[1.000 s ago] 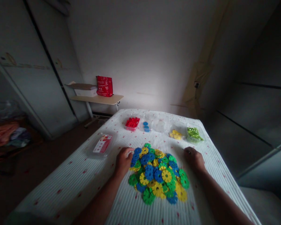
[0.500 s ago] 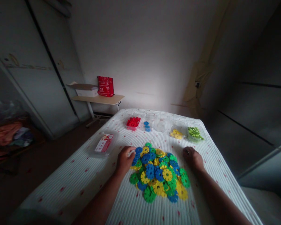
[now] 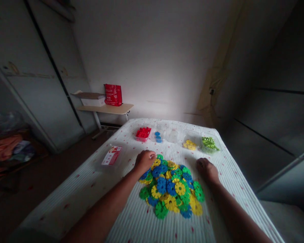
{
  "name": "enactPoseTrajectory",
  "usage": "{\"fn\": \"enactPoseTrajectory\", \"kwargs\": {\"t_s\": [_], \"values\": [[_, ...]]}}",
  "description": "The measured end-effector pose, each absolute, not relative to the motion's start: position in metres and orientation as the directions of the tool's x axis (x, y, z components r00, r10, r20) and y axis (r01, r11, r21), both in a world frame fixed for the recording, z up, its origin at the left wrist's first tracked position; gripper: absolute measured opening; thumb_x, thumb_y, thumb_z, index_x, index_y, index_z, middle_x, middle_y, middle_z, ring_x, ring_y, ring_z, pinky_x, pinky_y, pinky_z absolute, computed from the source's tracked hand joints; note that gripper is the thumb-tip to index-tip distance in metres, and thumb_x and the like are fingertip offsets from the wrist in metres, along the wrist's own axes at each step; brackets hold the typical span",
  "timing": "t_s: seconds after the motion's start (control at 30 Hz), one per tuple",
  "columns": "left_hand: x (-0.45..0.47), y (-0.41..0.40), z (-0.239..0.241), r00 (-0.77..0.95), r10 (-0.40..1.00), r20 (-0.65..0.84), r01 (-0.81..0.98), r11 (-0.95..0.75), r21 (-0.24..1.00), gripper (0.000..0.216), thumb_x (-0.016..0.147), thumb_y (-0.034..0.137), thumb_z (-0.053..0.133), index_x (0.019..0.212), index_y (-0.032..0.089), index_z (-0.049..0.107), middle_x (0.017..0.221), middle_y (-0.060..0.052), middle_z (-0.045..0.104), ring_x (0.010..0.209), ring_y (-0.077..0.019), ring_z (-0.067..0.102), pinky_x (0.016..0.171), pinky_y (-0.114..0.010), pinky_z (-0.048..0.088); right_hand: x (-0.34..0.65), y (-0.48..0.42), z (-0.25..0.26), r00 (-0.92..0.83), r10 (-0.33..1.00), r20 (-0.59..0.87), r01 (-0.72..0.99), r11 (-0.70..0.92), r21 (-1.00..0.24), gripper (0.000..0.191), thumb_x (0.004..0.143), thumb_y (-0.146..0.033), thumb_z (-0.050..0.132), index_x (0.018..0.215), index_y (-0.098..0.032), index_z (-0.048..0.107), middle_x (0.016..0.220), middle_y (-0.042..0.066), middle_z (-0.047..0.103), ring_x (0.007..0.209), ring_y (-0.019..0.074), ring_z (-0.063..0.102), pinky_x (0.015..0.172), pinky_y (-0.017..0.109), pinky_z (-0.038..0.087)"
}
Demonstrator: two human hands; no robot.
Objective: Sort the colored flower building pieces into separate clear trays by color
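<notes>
At pile's far-left edge, left hand (image 3: 145,160): fingers curled closed over the discs; whether one is gripped cannot be told.
Right hand (image 3: 206,169): loose fist resting on the bed (image 3: 91,189), just beside the pile.
Disc pile (image 3: 172,189): between both hands, pieces overlapping; best pinched singly by the rim and lifted straight.
Red tray (image 3: 142,138): well beyond the pile.

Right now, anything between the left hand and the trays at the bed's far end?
Nothing visible. The left hand rests at the far-left edge of the disc pile; only bare bed cover lies between it and the red-piece tray and blue pieces. The labelled clear box sits off to the left.
</notes>
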State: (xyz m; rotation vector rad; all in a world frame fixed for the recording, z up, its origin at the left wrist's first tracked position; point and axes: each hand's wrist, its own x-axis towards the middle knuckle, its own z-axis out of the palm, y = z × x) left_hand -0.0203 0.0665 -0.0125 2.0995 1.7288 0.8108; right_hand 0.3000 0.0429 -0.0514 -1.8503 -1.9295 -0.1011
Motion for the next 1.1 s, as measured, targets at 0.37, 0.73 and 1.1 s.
{"fn": "enactPoseTrajectory", "kwargs": {"t_s": [0.37,0.73,1.1], "values": [[0.022,0.1,-0.012,0.105,0.994,-0.034,0.951,-0.09,0.296,0.044,0.059,0.046,0.066,0.09,0.015,0.067,0.1,-0.017,0.064,0.094,-0.0311,0.06,0.074,-0.035,0.047,0.304,0.045,-0.053,0.009,0.92,0.393,0.945,0.121,-0.305,0.021,0.079,-0.024,0.042,0.078,-0.019,0.062,0.08,0.004,0.062,0.068,0.0139,0.057,0.059,0.022,0.037],[-0.017,0.096,-0.036,0.195,0.981,0.021,0.895,-0.186,0.404,0.04,0.065,0.009,0.057,0.101,0.024,0.064,0.106,-0.003,0.063,0.096,-0.0161,0.059,0.08,-0.021,0.044,0.299,0.042,-0.049,0.022,0.921,0.389,0.961,0.088,-0.262,0.02,0.08,-0.023,0.042,0.077,-0.018,0.061,0.078,0.003,0.06,0.066,0.0128,0.055,0.056,0.021,0.033],[0.01,0.103,-0.021,0.167,0.986,-0.01,0.907,-0.15,0.394,0.02,0.065,0.021,0.061,0.084,0.018,0.063,0.096,-0.009,0.064,0.091,-0.0222,0.06,0.074,-0.026,0.044,0.301,0.044,-0.052,0.026,0.923,0.384,0.954,0.091,-0.285,0.019,0.08,-0.023,0.043,0.077,-0.018,0.062,0.079,0.003,0.06,0.066,0.0124,0.054,0.056,0.021,0.032]]}}
